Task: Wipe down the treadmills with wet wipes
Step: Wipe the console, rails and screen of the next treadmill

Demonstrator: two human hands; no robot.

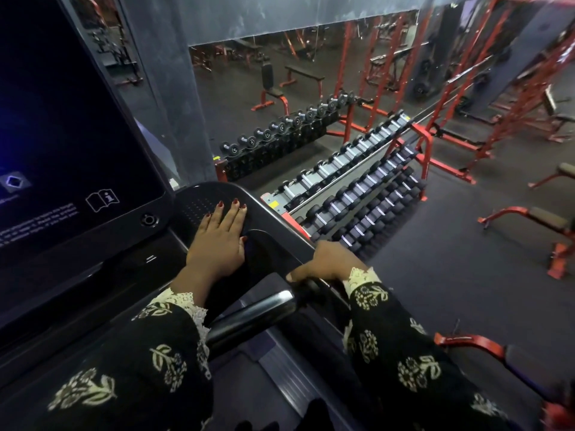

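On the treadmill [124,275], the left hand [217,241] pressed flat, fingers straight, on the tray [196,203]; no wet wipe showed, maybe hidden beneath. The right hand [326,259] gripped the handlebar [258,311]. Tray wiping seemed in hand; next, probably, a sweep toward the handlebar.

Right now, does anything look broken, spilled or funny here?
Nothing looks spilled or broken. One odd thing: the left hand lies flat on the treadmill's side tray and the right hand grips the handlebar, yet no wet wipe shows in either.

Black sleeves [133,362] with cream floral print, white lace cuffs [362,276], dark red nail polish [235,200].
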